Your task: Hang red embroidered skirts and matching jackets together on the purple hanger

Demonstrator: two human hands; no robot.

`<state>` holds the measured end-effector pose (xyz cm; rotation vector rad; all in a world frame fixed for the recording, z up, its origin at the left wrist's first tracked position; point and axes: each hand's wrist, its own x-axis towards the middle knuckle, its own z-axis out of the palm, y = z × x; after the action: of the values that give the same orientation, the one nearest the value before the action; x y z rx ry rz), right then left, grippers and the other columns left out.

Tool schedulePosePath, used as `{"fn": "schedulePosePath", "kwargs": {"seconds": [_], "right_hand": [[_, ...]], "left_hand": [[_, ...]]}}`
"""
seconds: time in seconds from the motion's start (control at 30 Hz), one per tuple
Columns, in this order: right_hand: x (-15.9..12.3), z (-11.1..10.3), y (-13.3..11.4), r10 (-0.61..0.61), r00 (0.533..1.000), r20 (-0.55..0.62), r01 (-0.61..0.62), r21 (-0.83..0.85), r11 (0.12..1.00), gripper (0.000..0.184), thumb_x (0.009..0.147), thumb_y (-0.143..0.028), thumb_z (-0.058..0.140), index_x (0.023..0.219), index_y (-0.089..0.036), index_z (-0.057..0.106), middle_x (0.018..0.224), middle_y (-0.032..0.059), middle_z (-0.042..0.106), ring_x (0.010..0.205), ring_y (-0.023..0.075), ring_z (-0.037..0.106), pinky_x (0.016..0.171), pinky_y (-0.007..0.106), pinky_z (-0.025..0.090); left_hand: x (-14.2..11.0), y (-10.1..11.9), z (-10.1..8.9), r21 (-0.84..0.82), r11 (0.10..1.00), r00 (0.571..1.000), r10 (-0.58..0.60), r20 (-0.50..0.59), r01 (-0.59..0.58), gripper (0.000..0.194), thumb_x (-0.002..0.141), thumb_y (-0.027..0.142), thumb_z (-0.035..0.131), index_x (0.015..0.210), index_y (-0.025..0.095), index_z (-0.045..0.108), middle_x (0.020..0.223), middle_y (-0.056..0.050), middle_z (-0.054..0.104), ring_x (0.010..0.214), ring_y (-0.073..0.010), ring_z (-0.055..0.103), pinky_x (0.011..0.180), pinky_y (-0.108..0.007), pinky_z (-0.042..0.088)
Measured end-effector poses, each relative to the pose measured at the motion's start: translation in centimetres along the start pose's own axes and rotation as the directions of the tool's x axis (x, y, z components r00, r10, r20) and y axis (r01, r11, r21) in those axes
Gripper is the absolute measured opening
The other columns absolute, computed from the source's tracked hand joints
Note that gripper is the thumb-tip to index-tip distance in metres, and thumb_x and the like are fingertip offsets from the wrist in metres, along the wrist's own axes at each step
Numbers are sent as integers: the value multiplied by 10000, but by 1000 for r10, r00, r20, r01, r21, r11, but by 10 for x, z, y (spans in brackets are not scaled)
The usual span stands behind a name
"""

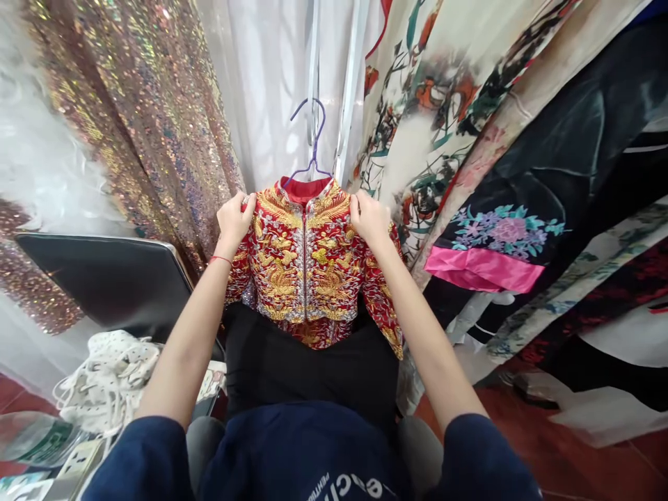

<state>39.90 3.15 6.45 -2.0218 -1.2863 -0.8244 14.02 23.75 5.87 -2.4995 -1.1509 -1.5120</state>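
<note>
A red jacket [282,264] with dense gold and silver embroidery faces me, upright over my lap. Its front is closed down the middle, and its sleeves hang at the sides. A purple hanger [317,139] sticks up out of the stand-up collar, its hook pointing left. My left hand [234,219] is closed on the jacket's shoulder at the left. At the opposite shoulder, my right hand [369,217] grips the cloth the same way. Below the jacket's hem, more red embroidered fabric [316,332] shows above my black trousers.
Sequined fabric [151,104] hangs at the left, with a dark chair back [109,278] before it. White dotted cloth [107,376], a plastic bottle [39,438] and a power strip [81,463] lie lower left. Printed garments [433,111] and a black pink-cuffed sleeve [490,268] hang at the right.
</note>
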Motion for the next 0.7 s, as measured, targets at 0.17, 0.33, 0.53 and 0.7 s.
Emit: {"fn": "schedulePosePath", "kwargs": {"seconds": [0.17, 0.33, 0.53, 0.7], "right_hand": [[-6, 10, 5, 1, 994, -110, 3, 35, 999, 458, 1050, -358, 237, 923, -154, 627, 864, 107, 683, 773, 202, 605, 724, 320, 406], [-23, 16, -16, 89, 967, -240, -59, 130, 990, 405, 1013, -292, 285, 1186, -97, 595, 1175, 201, 644, 1158, 299, 581, 999, 477, 447], [-57, 19, -80, 152, 983, -106, -116, 288, 951, 303, 979, -305, 385, 945, -154, 646, 999, 159, 675, 1041, 284, 627, 944, 461, 482], [-57, 34, -101, 304, 896, 323, -440, 731, 521, 527, 992, -597, 371, 721, -197, 582, 574, 8, 611, 503, 140, 580, 580, 266, 477]], "left_hand": [[-18, 13, 4, 30, 998, 996, -54, -66, 56, 352, 1013, 420, 446, 730, 212, 470, 692, -24, 542, 667, -170, 497, 637, -291, 250], [-16, 16, 3, 30, 995, 995, -98, -32, 99, 335, 1002, 397, 483, 725, 213, 439, 713, -33, 568, 676, -173, 511, 629, -302, 219], [-19, 16, 5, 34, 994, 994, -104, -34, 106, 347, 1004, 434, 472, 737, 217, 435, 741, -45, 596, 676, -175, 511, 618, -303, 194], [-21, 16, 6, 33, 994, 995, -102, -23, 102, 341, 1004, 428, 477, 739, 217, 441, 736, -42, 595, 683, -176, 516, 620, -297, 204]]}}
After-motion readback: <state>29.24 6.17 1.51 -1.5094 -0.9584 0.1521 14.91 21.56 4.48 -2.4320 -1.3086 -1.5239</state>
